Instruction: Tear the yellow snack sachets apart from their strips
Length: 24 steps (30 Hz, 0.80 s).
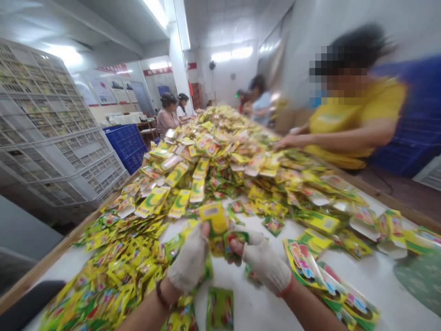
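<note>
My left hand [189, 259], in a white glove with bare fingertips, grips a yellow box [214, 218] in front of me. Close to its right, my right hand [263, 257], gloved the same way, pinches a small green packet [237, 239] beside the lower end of the box. A heap of yellow packets [120, 271] lies to the left and under my left wrist. One green packet [219, 308] rests flat on the white table [255, 305] between my forearms. Several flat yellow and green boxes [305, 264] lie right of my right hand.
A large pile of boxes and packets [220, 138] runs down the long table. A person in yellow [354, 115] works at the right; others sit farther back. White crates [51, 124] and a blue crate [127, 145] stand left. A wooden rim [58, 250] edges the table.
</note>
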### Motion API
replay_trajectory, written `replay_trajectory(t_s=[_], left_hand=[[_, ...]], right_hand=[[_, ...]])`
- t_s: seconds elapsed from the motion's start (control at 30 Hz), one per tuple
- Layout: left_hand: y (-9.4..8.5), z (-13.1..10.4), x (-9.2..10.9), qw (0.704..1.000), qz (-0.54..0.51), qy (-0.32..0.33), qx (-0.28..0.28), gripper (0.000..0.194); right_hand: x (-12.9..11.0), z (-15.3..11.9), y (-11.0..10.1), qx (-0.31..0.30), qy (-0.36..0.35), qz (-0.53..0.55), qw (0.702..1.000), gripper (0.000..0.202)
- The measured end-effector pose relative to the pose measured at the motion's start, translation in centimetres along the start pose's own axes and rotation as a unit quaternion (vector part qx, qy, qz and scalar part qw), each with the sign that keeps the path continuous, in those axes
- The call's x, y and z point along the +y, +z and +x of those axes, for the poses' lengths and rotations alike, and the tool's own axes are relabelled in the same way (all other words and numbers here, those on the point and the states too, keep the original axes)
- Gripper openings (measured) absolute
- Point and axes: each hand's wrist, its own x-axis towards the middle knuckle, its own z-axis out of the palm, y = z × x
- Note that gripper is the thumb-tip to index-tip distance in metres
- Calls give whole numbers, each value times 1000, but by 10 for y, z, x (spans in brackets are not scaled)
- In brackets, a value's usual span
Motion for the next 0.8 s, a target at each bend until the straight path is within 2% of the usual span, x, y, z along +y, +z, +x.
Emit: replay_trajectory(t_s=[0.03,0.1,0.17,0.2,0.27,0.3,0.33,0.37,0.4,0.43,0.5,0.57,0.6,0.63,0.7,0.8], left_hand=[[-5,0,8,1000,-19,-1,-6,48],[-20,0,27,999,36,7,-6,48],[-34,-2,45,977,208,-20,-42,44],[-39,-3,50,944,316,-47,-80,43],[-41,-8,53,843,501,-95,-168,37],[-40,-11,51,797,559,-109,-201,34],[-39,-13,48,767,590,-116,-223,31],[-37,-14,45,757,599,-119,-234,29],[-36,-15,42,763,594,-117,-227,28],[-36,-15,39,777,586,-110,-202,28],[-36,-14,33,797,591,-56,-105,27],[-35,-14,25,785,619,35,16,24],[-33,-15,20,770,630,81,61,25],[-31,-17,13,757,637,117,89,30],[-23,-22,-1,741,647,151,100,39],[-14,-30,-17,727,663,157,80,42]], right_hand=[[0,-1,-3,-9,-32,-48,998,23],[0,-4,-5,-33,-112,-168,979,13],[3,-7,-1,-73,-182,-301,933,18],[5,-9,3,-98,-205,-367,902,21],[11,-12,13,-150,-223,-496,826,23],[14,-13,17,-167,-225,-544,791,22],[15,-14,20,-177,-227,-571,769,21],[15,-14,21,-179,-230,-575,764,20],[14,-14,20,-170,-236,-558,777,20],[12,-14,17,-150,-244,-522,804,21],[5,-12,8,-68,-238,-418,874,21],[-1,-10,-1,44,-174,-290,940,17],[-2,-8,-4,97,-128,-224,961,16],[-2,-7,-6,141,-83,-168,972,19],[1,-5,-8,193,-18,-110,975,29],[6,-4,-7,193,35,-176,965,33]])
